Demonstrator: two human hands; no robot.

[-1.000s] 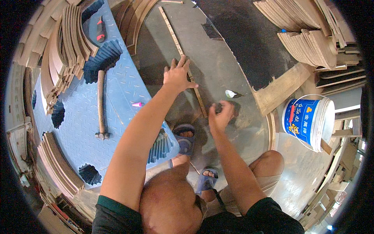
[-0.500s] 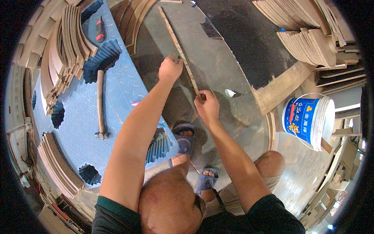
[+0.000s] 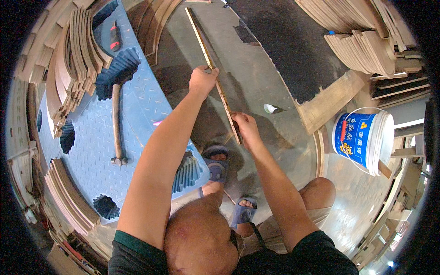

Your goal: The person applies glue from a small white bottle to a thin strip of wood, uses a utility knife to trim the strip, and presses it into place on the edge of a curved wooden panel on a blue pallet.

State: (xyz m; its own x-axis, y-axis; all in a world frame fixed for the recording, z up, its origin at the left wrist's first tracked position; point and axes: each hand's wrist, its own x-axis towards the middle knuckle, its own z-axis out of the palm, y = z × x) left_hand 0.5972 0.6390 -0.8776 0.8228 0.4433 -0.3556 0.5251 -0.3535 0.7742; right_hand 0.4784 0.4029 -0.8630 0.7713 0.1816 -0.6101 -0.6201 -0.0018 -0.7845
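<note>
Gripping wooden strip [image 3: 215, 78] | left hand [image 3: 202, 80] mid-length | right hand [image 3: 245, 128] near end

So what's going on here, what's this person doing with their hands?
A person crouched on the floor holds a long thin wooden strip with both hands: the left hand grips it partway along, the right hand near its closer end. A hammer lies on the blue plastic platform to the left, and a white-and-blue bucket stands on the right beside stacked curved wood pieces.
</note>
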